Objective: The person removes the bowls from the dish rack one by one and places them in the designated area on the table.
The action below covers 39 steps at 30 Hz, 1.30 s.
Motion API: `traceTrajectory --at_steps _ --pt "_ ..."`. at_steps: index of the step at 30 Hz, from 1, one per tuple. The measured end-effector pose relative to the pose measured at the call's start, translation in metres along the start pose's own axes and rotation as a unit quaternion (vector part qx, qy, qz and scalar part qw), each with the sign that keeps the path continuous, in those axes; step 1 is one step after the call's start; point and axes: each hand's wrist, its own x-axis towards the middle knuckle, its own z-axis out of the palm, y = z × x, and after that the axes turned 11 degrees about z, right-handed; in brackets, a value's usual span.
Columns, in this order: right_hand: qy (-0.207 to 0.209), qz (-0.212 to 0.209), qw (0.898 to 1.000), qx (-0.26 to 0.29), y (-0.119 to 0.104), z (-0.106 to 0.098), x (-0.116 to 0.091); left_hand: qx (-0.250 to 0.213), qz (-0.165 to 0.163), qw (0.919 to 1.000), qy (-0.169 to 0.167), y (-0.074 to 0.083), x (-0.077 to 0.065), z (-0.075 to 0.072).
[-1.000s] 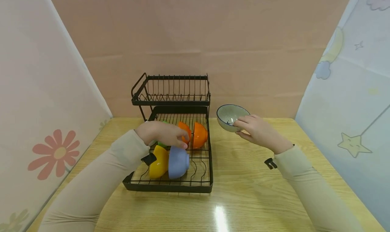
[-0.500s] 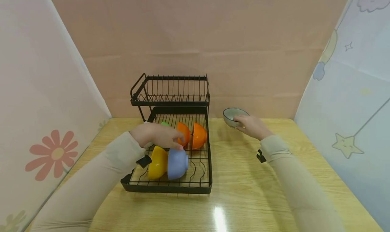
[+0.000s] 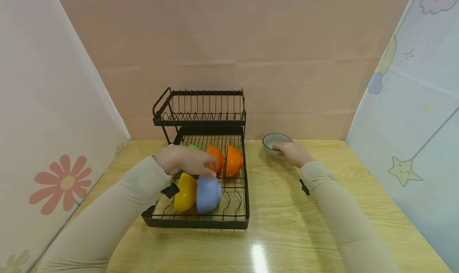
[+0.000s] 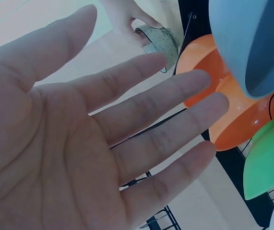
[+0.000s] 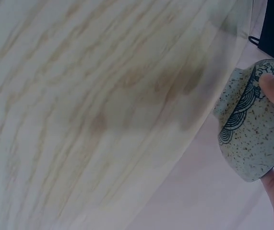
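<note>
My right hand point(image 3: 292, 154) grips a speckled ceramic bowl point(image 3: 269, 142) with a dark rim, at the back of the table, right of the dish rack. In the right wrist view, the thumb presses the outside of this bowl point(image 5: 252, 124), near its blue wave pattern, and the fingers reach its rim. My left hand point(image 3: 186, 160) hovers over the rack's lower tier, holding nothing. Its fingers are spread in the left wrist view. Below and beside it stand a blue bowl point(image 3: 208, 194), a yellow bowl point(image 3: 185, 193) and two orange bowls point(image 3: 234, 161). A green bowl point(image 4: 273, 158) is mostly hidden in the head view.
The black two-tier dish rack point(image 3: 197, 224) stands on the wooden table point(image 3: 279, 225), left of centre. Its upper tier point(image 3: 201, 122) rises at the back. A patterned panel point(image 3: 412, 137) stands at the right, another panel point(image 3: 64, 105) at the left, and a pinkish backdrop point(image 3: 287, 65) behind.
My right hand has moved the speckled bowl away from me and down toward the table's back edge. The left hand has stayed nearly still over the rack.
</note>
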Motion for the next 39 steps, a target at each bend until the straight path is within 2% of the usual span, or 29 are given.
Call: traceTrajectory --at_steps 8,21,39 --pt "-0.031 0.004 0.999 0.004 -0.008 0.004 0.001 0.002 -0.001 1.0000 0.001 0.001 0.000 0.001" --pt "-0.027 -0.004 0.999 0.022 -0.010 0.006 -0.002 0.002 0.005 1.0000 0.000 -0.001 0.000 0.001" --pt "-0.034 0.002 0.999 0.007 -0.013 0.011 -0.003 -0.001 0.010 0.9999 -0.003 -0.003 0.002 0.003"
